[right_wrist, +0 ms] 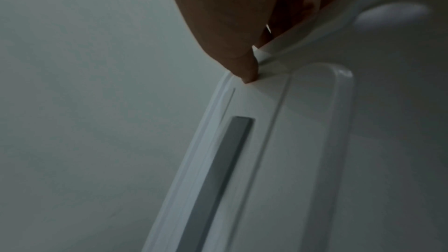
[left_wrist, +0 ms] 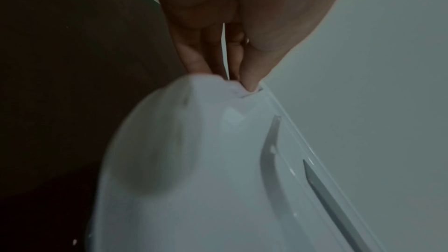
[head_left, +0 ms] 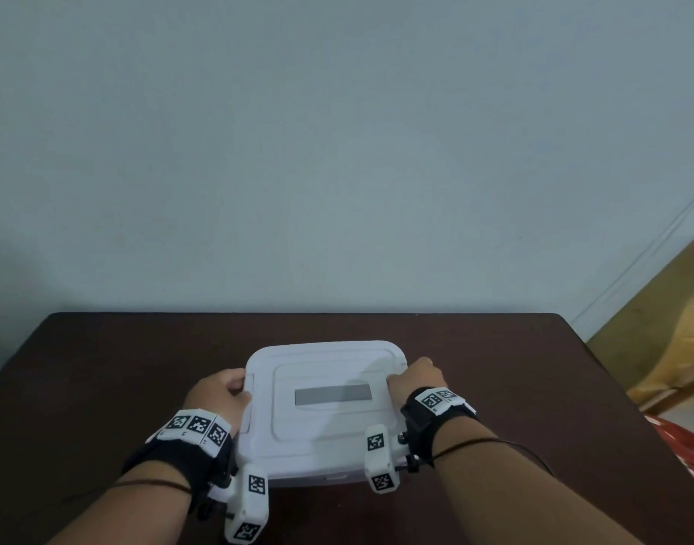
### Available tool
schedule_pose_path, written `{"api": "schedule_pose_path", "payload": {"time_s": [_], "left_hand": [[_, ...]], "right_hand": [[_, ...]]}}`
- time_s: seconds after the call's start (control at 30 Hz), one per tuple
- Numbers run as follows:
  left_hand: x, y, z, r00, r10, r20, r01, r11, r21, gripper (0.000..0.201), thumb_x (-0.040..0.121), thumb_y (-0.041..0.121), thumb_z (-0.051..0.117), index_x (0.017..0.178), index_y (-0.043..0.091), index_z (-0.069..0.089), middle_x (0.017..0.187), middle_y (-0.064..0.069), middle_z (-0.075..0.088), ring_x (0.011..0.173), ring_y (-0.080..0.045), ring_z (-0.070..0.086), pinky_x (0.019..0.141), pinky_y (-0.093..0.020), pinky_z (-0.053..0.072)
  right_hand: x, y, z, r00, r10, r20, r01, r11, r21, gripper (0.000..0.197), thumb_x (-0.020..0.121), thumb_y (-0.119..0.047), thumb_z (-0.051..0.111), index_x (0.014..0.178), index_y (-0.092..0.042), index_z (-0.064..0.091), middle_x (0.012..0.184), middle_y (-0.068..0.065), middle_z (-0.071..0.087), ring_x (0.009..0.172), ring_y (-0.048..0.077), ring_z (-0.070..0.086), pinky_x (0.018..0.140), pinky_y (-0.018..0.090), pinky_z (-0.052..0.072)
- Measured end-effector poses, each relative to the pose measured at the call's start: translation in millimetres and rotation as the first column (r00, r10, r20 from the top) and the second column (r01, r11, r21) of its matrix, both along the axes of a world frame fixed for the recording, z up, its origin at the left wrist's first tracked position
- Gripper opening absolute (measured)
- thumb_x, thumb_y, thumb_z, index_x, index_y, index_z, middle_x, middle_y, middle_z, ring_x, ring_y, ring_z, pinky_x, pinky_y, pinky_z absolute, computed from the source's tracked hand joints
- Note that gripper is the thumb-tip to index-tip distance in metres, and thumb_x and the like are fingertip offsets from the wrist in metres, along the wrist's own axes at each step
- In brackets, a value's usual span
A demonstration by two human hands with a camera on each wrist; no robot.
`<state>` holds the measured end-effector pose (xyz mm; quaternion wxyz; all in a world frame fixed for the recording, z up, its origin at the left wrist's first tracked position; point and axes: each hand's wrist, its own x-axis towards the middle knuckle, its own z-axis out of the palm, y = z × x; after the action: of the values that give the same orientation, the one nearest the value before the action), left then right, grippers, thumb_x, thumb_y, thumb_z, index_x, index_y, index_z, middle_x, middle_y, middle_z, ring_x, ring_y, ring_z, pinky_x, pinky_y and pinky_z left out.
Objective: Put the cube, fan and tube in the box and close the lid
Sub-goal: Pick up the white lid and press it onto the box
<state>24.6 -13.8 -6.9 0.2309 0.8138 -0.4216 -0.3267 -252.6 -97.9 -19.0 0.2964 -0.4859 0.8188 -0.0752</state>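
Basically I'm on the closing step: my left hand point(head_left: 223, 391) curls over the left edge of the white lid point(head_left: 325, 395), thumb on top, fingers wrapped under the rim. Box point(head_left: 321, 475) sits mid-table point(head_left: 101, 367), lid looks seated. Cube, fan, tube not visible, presumably inside. My right hand point(head_left: 414, 373) grips the right edge likewise. Next I'd press both sides down evenly.

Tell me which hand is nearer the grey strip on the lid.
Right. The right hand grips the lid edge beside the grey strip; the left hand grips the far edge.
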Motion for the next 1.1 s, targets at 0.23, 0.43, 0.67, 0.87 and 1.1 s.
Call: {"api": "schedule_pose_path", "payload": {"time_s": [0.23, 0.43, 0.67, 0.87, 1.1], "left_hand": [[-3.1, 3.0, 3.9, 0.999, -0.033, 0.020, 0.033, 0.999, 0.040, 0.045, 0.089, 0.006, 0.057, 0.131, 0.021, 0.063, 0.124, -0.001, 0.069, 0.108, -0.023, 0.065, 0.093, -0.032, 0.049], [-11.4, 10.1, 4.5, 0.995, -0.080, 0.062, 0.076, 0.995, 0.057, 0.043, 0.088, 0.008, 0.060, 0.131, 0.016, 0.062, 0.110, -0.001, 0.067, 0.082, -0.016, 0.057, 0.076, -0.028, 0.048], [-10.1, 13.8, -2.6, 0.997, -0.070, 0.025, 0.068, 0.994, 0.085, 0.046, 0.091, 0.008, 0.059, 0.135, 0.019, 0.058, 0.122, -0.002, 0.068, 0.089, -0.017, 0.058, 0.081, -0.032, 0.049], [-7.4, 16.4, -5.3, 0.996, 0.012, -0.086, -0.009, 0.999, 0.038, 0.045, 0.093, 0.012, 0.063, 0.137, 0.022, 0.058, 0.123, -0.005, 0.069, 0.102, -0.022, 0.064, 0.086, -0.030, 0.044], [-9.9, 20.3, -8.2, 0.990, 0.064, -0.127, -0.064, 0.998, 0.000, 0.038, 0.094, 0.016, 0.062, 0.131, 0.023, 0.063, 0.098, 0.004, 0.067, 0.088, -0.019, 0.063, 0.083, -0.031, 0.047]], "right_hand": [[-1.4, 14.8, -9.5, 0.988, -0.060, 0.141, 0.065, 0.997, -0.031, 0.053, 0.086, -0.032, 0.063, 0.128, -0.009, 0.039, 0.133, 0.015, 0.052, 0.113, 0.038, 0.058, 0.095, 0.050, 0.052], [0.9, 33.7, -20.2, 0.975, -0.029, 0.221, 0.065, 0.986, -0.155, 0.021, 0.094, -0.027, 0.051, 0.103, -0.016, 0.035, 0.121, 0.009, 0.052, 0.104, 0.034, 0.059, 0.087, 0.050, 0.052], [2.7, 40.6, -17.5, 0.977, 0.000, 0.213, 0.036, 0.985, -0.168, 0.015, 0.096, -0.026, 0.046, 0.101, -0.018, 0.035, 0.114, 0.006, 0.051, 0.097, 0.032, 0.060, 0.083, 0.047, 0.053], [1.2, 29.9, -8.6, 0.980, 0.012, 0.200, 0.014, 0.991, -0.132, 0.010, 0.101, -0.022, 0.037, 0.102, -0.018, 0.028, 0.105, 0.012, 0.061, 0.080, 0.025, 0.057, 0.068, 0.036, 0.044], [4.1, 27.6, -4.0, 0.982, 0.007, 0.188, 0.007, 0.997, -0.078, 0.012, 0.102, -0.025, 0.035, 0.106, -0.015, 0.028, 0.099, 0.009, 0.057, 0.082, 0.026, 0.056, 0.070, 0.037, 0.044]]}}
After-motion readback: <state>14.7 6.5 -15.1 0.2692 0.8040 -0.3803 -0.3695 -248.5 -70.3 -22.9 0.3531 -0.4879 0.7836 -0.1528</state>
